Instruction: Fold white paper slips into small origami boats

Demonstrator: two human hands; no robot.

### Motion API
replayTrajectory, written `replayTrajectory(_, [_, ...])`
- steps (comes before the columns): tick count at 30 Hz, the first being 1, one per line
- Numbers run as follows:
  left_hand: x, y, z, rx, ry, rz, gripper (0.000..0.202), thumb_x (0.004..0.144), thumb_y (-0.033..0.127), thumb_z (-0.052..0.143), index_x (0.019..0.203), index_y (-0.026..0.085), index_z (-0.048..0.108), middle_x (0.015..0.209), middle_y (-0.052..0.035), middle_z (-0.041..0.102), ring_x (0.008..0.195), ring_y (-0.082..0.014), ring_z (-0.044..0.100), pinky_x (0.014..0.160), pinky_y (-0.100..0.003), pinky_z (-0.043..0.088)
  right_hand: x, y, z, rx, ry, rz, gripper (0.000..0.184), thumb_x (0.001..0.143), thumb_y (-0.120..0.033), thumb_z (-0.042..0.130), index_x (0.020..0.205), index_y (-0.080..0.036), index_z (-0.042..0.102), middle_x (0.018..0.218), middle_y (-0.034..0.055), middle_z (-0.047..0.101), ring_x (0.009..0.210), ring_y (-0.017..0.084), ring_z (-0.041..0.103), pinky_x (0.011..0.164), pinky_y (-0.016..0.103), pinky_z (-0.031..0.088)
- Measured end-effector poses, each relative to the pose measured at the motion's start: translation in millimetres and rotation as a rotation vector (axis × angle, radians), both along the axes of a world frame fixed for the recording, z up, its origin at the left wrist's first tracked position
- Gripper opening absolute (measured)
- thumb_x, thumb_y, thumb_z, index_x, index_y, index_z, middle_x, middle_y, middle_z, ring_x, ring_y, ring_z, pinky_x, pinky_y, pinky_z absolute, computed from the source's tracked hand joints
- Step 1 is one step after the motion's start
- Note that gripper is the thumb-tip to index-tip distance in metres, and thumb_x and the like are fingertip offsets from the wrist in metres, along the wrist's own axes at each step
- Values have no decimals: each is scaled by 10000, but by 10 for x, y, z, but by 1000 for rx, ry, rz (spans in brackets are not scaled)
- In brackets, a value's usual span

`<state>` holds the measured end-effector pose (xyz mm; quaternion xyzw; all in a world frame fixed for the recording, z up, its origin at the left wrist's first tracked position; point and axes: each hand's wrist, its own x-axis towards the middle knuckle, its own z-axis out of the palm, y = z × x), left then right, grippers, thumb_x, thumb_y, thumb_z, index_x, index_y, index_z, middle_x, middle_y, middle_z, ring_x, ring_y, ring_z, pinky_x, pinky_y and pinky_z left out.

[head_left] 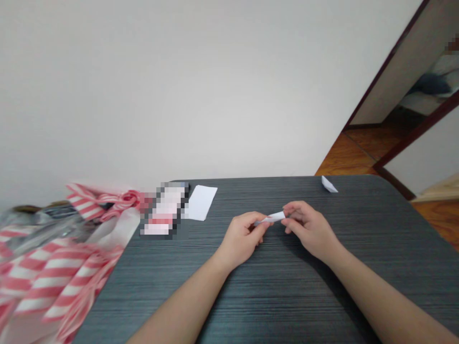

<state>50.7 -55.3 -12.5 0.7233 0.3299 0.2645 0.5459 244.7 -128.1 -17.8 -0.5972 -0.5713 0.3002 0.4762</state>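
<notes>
My left hand and my right hand hover over the dark grey table, pinching a narrow strip of folded white paper between them. Its left end sits in my left fingertips and its right end in my right fingertips. Part of the paper is hidden by my fingers. A small folded white paper piece lies near the table's far edge, up and to the right of my hands. A flat white paper sheet lies at the far left of the table.
A pixelated, blurred pink-and-white object lies left of the white sheet. Pink-and-white striped fabric and a clear plastic bag spill over the table's left side. A white wall rises behind; a wooden floor shows at right.
</notes>
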Motion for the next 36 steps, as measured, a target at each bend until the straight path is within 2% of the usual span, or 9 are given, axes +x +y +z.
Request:
replayTrajectory(1, [1, -1, 4, -10, -4, 4, 230, 894, 347, 588, 906, 155, 714, 623, 13, 604, 505, -93, 536, 493, -189, 424, -4, 1, -12, -27, 46, 23, 184, 865, -280, 634, 1029, -212, 584, 825, 22, 718, 583, 155, 666, 574, 269, 528])
replayTrajectory(3, [2, 0, 14, -20, -6, -3, 217, 891, 331, 587, 915, 155, 713, 597, 20, 592, 497, -93, 535, 492, -190, 423, -14, 1, -2, -74, 55, 48, 155, 861, -287, 637, 993, -209, 613, 806, 14, 721, 567, 145, 660, 567, 256, 520])
replayTrajectory(6, [3, 1, 21, -35, -2, -38, 208, 895, 321, 579, 911, 156, 703, 591, 21, 588, 501, -92, 535, 494, -191, 419, -23, -4, 69, -130, -60, 61, 94, 883, -275, 610, 878, -204, 671, 632, -21, 674, 548, 138, 634, 556, 233, 470])
replayTrajectory(11, [17, -10, -15, -135, -84, -51, 195, 888, 287, 587, 1039, 166, 616, 771, -8, 668, 510, -75, 532, 485, -187, 422, -15, -21, 116, -162, -114, 77, 164, 905, -259, 568, 832, -195, 700, 601, -22, 670, 557, 130, 611, 570, 223, 434])
replayTrajectory(16, [25, -20, -24, -176, -115, -42, 284, 872, 264, 609, 1137, 176, 562, 832, -17, 682, 516, -72, 537, 487, -188, 431, -13, -20, 79, -164, -100, 70, 154, 904, -272, 577, 843, -189, 691, 602, -21, 662, 543, 129, 587, 560, 225, 418])
replayTrajectory(24, [27, -29, 52, -127, -46, -43, 242, 881, 272, 597, 1086, 155, 651, 723, 6, 647, 528, -81, 536, 515, -193, 446, -15, -26, 79, -116, -95, 84, 119, 900, -264, 589, 860, -190, 673, 621, -17, 657, 564, 135, 592, 567, 231, 419])
replayTrajectory(29, [4, -6, 59, -48, 17, -111, 213, 923, 302, 551, 930, 149, 698, 645, 14, 596, 545, -85, 534, 525, -182, 422, -4, -26, 71, -107, -68, 103, 98, 903, -261, 595, 893, -197, 668, 627, -18, 648, 574, 139, 599, 579, 239, 436])
replayTrajectory(33, [0, -7, 52, -24, 15, -116, 220, 931, 297, 541, 959, 152, 704, 681, 3, 619, 554, -86, 537, 533, -183, 423, -1, -22, 37, -91, -45, 150, 83, 909, -248, 596, 915, -207, 667, 654, -16, 635, 585, 136, 594, 577, 243, 446])
replayTrajectory(36, [6, -10, 39, -8, 6, -110, 218, 929, 291, 545, 973, 152, 706, 751, -16, 658, 563, -87, 548, 537, -186, 430, -2, -31, -42, -45, 50, 116, 79, 913, -262, 607, 978, -216, 609, 742, 0, 658, 596, 139, 600, 573, 255, 470])
